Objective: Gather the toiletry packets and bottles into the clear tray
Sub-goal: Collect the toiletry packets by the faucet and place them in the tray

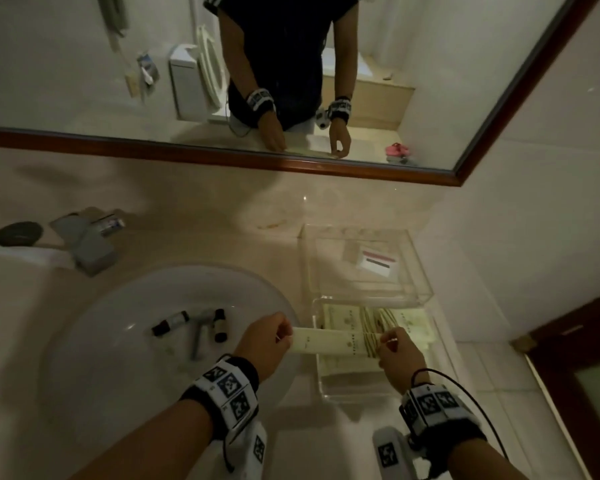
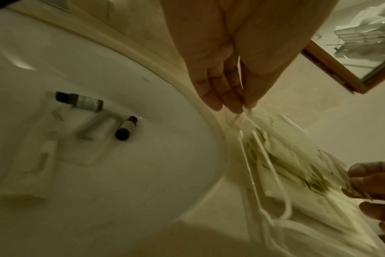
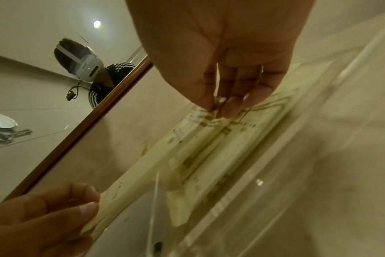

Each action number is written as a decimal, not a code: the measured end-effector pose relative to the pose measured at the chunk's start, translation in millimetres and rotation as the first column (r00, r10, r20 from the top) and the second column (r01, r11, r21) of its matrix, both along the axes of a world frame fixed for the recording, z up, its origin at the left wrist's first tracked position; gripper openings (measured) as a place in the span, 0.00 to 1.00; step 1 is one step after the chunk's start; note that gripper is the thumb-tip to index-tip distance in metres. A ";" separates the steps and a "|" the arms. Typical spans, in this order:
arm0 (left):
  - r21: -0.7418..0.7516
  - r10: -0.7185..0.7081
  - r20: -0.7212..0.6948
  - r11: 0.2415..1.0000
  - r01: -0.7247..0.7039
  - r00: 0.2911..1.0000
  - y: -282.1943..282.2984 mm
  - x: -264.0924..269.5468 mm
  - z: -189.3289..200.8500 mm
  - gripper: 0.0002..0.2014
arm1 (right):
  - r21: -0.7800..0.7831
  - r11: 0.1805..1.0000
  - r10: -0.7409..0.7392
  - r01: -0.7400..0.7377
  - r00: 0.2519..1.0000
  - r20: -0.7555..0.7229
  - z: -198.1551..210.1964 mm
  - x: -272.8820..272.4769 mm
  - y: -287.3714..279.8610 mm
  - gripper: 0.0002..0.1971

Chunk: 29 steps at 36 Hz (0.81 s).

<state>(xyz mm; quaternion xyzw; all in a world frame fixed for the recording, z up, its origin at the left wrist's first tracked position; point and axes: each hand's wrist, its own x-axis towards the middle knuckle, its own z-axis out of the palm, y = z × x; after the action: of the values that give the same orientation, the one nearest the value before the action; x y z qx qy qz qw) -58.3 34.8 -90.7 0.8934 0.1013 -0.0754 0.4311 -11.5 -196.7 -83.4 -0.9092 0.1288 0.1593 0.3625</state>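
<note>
Left hand (image 1: 264, 337) and right hand (image 1: 400, 353) each pinch one end of a long cream packet (image 1: 329, 344) over the clear tray (image 1: 440, 344), at 3 o'clock from the sink (image 1: 94, 323). Its print is too tiny to read. Two dark bottles (image 1: 170, 323) lie in the sink.

Bathroom: sink (image 1: 94, 327), mirror (image 1: 118, 64), reflected toilet (image 1: 187, 81).

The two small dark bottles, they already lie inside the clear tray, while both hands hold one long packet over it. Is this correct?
Not quite. The two small dark bottles lie in the sink basin, not in the clear tray; the head view shows it. Left hand and right hand do hold one long packet over the tray.
</note>
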 end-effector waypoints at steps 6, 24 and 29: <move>-0.011 -0.062 0.033 0.998 0.062 0.998 -43.3 12.3 -3.0 0.05 | -0.059 0.998 -0.017 0.017 1.000 0.005 -2.2 7.0 -38.2 0.02; 0.029 -0.157 -0.018 0.987 0.157 0.987 -97.2 28.0 -12.9 0.10 | -0.139 0.990 0.024 -0.025 1.000 -0.006 -9.1 19.4 -88.9 0.07; 0.008 -0.154 -0.016 0.988 0.154 0.988 -102.9 28.8 -17.7 0.11 | -0.193 0.980 0.050 -0.053 0.999 -0.020 -9.8 15.4 -89.9 0.08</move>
<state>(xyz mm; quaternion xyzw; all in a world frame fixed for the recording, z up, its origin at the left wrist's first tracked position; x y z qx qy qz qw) -29.5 -68.1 -108.4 0.9000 0.0355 -0.1148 0.4190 3.9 -286.6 -93.2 -0.9419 0.1228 0.1623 0.2670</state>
